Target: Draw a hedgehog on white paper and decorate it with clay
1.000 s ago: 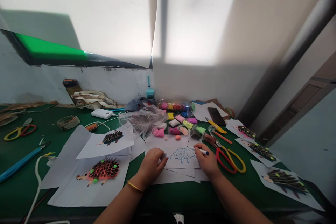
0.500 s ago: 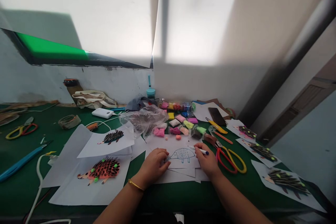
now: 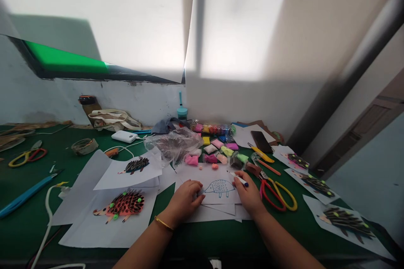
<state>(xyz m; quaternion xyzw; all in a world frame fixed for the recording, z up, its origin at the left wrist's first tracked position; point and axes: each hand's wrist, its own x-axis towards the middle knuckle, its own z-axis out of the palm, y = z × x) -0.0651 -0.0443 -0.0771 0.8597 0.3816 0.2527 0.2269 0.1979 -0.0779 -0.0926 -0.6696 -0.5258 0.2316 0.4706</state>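
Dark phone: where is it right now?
In the head view, the phone lies on the person's right, toward the table's back, at the white paper's right edge and just behind the yellow utility knife.

Desk [image 3: 176,239], green. Phone [image 3: 261,141], one, dark, lying flat at the right. Power bank [image 3: 124,136], one, white, with white cable [image 3: 139,138]. Bag [image 3: 115,119], one, cream, crumpled, beside a brown bottle [image 3: 90,110] with black cap. Roll [image 3: 84,146], one, beige, left of the power bank. Cup [image 3: 182,113], one, blue, near the wall [image 3: 142,103]. Cloth [image 3: 166,126], one, grey-blue, bunched, near the cup.
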